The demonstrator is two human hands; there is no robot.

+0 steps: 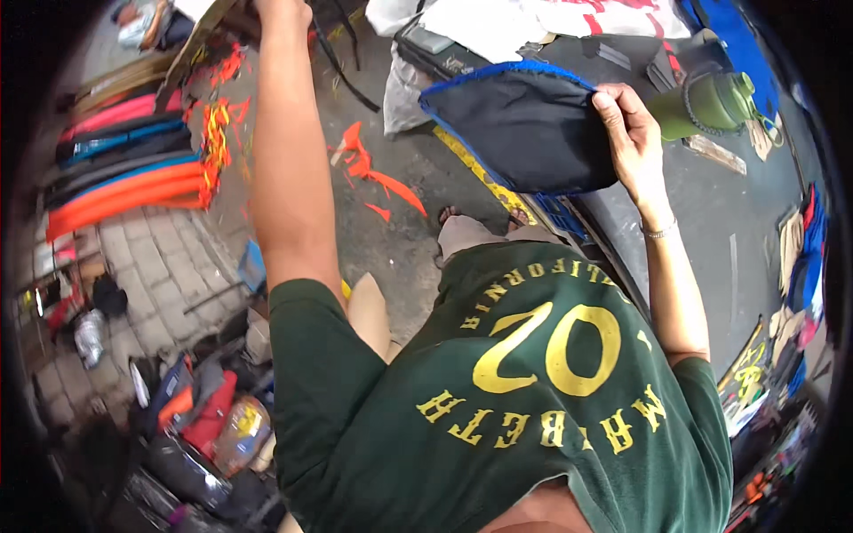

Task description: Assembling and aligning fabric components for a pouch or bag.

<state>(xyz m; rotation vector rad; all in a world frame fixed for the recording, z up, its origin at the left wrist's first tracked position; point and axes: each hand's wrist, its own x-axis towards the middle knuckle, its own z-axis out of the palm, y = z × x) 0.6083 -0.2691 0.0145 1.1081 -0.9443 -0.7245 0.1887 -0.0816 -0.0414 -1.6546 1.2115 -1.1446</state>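
Observation:
In my right hand (633, 133) is a dark fabric piece (524, 133) with a blue bound edge. The thumb and fingers pinch its right-hand side, and it hangs spread out in front of me, over the edge of the grey table (702, 204). My left arm stretches far forward to the top of the view. Only the wrist and part of my left hand (286, 11) show there; the fingers are cut off by the upper edge. A brown strip (200, 49) and black straps (342, 67) are near that hand.
A green bottle (706, 105) stands on the table, with white sacks (569, 18) farther back. Orange fabric scraps (364, 164) litter the floor. Stacked coloured fabric rolls (129, 164) lie at left, and piled bags and cloth (209, 417) at lower left. Another person (147, 25) is at far left.

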